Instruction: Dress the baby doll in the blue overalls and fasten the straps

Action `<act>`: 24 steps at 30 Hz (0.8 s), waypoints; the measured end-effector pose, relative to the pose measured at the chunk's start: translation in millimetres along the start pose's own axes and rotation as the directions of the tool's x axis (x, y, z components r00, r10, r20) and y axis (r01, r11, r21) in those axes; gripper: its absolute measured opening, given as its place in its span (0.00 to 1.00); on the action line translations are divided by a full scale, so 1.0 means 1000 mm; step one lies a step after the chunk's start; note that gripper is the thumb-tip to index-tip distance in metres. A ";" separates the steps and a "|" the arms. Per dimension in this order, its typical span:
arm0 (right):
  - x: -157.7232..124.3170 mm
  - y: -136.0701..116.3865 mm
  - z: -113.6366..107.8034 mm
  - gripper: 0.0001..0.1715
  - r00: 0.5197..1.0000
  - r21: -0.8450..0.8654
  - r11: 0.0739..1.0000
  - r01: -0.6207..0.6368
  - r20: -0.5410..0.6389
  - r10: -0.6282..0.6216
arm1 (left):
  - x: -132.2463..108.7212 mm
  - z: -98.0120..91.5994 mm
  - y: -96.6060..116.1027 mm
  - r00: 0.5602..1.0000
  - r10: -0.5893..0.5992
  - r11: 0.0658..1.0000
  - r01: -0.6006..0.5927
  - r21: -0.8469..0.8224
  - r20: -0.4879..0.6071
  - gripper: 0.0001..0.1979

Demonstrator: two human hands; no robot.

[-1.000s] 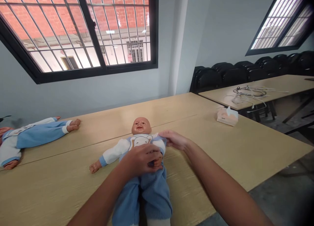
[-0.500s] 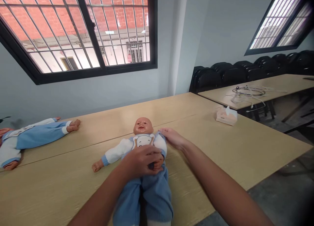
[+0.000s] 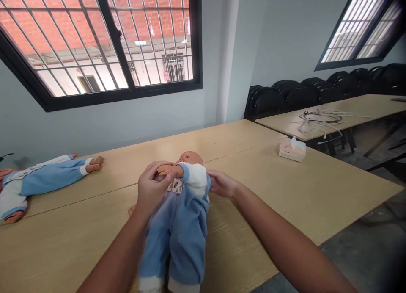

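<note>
1. Doll (image 3: 187, 225), in the head view, lies on the worktop (image 3: 260, 178) between the two hands, its blue trouser legs on their near side and its head just beyond them.
2. From here I see its body tipped toward the left hand's side, the face turned that way too.
3. The left hand (image 3: 150, 187) has thumb and fingers wrapped around the doll's raised hand (image 3: 166, 170), so that its white sleeve (image 3: 196, 174) crosses above the chest.
4. The right hand (image 3: 223, 183) rests against the doll's side near the shoulder; its fingertips are partly hidden, and I cannot tell whether they grip the cloth.
5. Well to the left of the left hand lies another doll (image 3: 52, 176) in blue and white.
6. Well to the right of the right hand sits a tissue box (image 3: 292, 151), one tissue sticking up.
7. Farther off on that side, loose cables (image 3: 323, 120) lie on a second worktop (image 3: 374, 104), with black chairs (image 3: 294, 98) behind it.
</note>
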State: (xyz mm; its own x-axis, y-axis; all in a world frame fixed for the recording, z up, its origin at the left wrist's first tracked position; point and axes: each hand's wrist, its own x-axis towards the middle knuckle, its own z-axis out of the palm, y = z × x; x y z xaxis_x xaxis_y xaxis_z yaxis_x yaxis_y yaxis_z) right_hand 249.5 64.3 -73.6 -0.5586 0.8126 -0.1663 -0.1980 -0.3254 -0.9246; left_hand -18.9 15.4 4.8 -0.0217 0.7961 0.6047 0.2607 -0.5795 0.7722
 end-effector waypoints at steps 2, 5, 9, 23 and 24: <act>-0.005 -0.002 -0.004 0.23 0.995 0.089 0.996 -0.030 0.095 0.022 | 0.001 -0.001 0.001 1.000 0.020 1.000 -0.020 0.020 -0.011 0.10; -0.014 -0.001 -0.008 0.24 0.985 0.087 0.993 -0.075 0.163 0.061 | 0.002 -0.004 0.005 0.999 0.033 0.999 -0.031 0.041 -0.034 0.10; -0.017 0.003 -0.014 0.24 0.970 0.000 0.991 -0.133 0.204 0.130 | 0.007 -0.010 0.007 0.997 0.022 0.999 -0.020 0.032 -0.074 0.10; -0.010 0.001 -0.006 0.19 0.997 0.066 0.998 0.003 0.081 -0.008 | 0.005 -0.010 0.013 0.994 0.105 0.987 -0.101 0.129 -0.025 0.08; -0.010 0.001 -0.006 0.21 0.999 0.027 1.000 0.002 0.053 -0.004 | 0.005 -0.010 0.013 0.994 0.107 0.986 -0.103 0.132 -0.023 0.08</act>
State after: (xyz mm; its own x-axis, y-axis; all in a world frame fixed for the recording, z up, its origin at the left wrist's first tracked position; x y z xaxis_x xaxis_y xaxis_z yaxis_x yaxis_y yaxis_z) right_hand 259.3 58.8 -74.9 -0.5996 0.7871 -0.1447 -0.2205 -0.3364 -0.9155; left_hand -25.3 10.5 19.9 -0.0157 0.7254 0.6882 0.3868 -0.6303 0.6732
